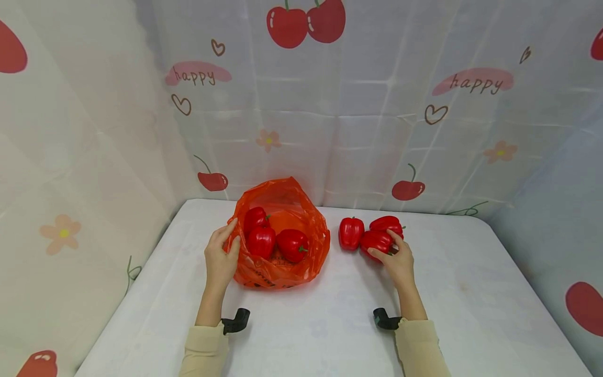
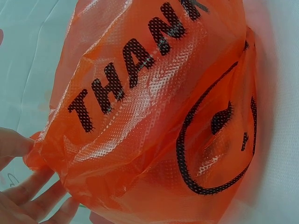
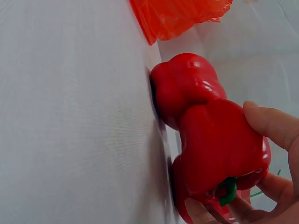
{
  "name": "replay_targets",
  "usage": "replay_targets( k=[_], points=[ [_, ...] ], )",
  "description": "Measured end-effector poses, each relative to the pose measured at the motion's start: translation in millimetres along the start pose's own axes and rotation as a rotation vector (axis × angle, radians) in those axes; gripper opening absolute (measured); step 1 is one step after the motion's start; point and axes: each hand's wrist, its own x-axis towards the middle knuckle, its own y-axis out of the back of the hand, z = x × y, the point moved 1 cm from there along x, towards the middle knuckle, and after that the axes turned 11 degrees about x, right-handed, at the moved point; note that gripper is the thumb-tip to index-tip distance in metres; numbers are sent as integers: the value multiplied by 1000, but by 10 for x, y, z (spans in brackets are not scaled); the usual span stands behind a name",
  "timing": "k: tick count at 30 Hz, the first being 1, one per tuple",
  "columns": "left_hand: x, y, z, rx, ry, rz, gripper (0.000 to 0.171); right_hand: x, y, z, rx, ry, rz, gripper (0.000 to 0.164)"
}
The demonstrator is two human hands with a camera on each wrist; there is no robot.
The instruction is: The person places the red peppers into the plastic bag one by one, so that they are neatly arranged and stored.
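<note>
An orange plastic bag (image 1: 314,262) stands open-mouthed at the table's centre left, with three red bell peppers (image 1: 292,245) inside. My left hand (image 1: 222,259) pinches the left side of its rim between thumb and fingers; in the left wrist view the bag (image 2: 140,135) shows printed black letters. To the right of the bag, my right hand (image 1: 400,262) grips a red bell pepper (image 3: 222,142) by its sides, its green stem facing the palm. Two other bell peppers lie close by, one on the left (image 1: 351,233) and one behind (image 1: 386,224).
Both hands work over a white-covered table (image 1: 311,335). A pale curtain (image 1: 330,131) printed with cherries, hearts and flowers rises behind and along both sides. Dark camera mounts (image 1: 236,320) sit at the wrists.
</note>
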Motion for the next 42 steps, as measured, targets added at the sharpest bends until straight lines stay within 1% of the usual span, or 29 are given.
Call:
replay_targets(
  k=[8, 14, 18, 21, 25, 29, 34, 38, 42],
  points=[
    [-3, 3, -8, 5, 5, -3, 45, -42, 22, -142, 36, 1, 45, 78],
    [-1, 17, -5, -1, -2, 4, 45, -100, 26, -265, 70, 41, 60, 80],
    [3, 34, 0, -6, -17, 21, 45, -147, 15, -358, 115, 85, 57, 79],
    [7, 43, 0, -6, -21, 31, 44, -213, 2, -455, 128, 140, 52, 78],
    [6, 50, -4, -8, -7, 26, 44, -346, -44, -621, 130, 225, 47, 77],
    [3, 47, -10, -14, -6, 23, 44, -467, -160, -805, 170, 286, 13, 76],
    [-6, 39, -12, -21, -9, 21, 44, -575, -404, -987, 238, 330, -60, 74],
    [-10, 32, -8, -19, 3, 9, 44, -648, -633, -1039, 282, 343, -127, 73],
    [-5, 22, -3, -20, 7, -1, 44, -711, -860, -1032, 331, 326, -186, 73]
  ],
)
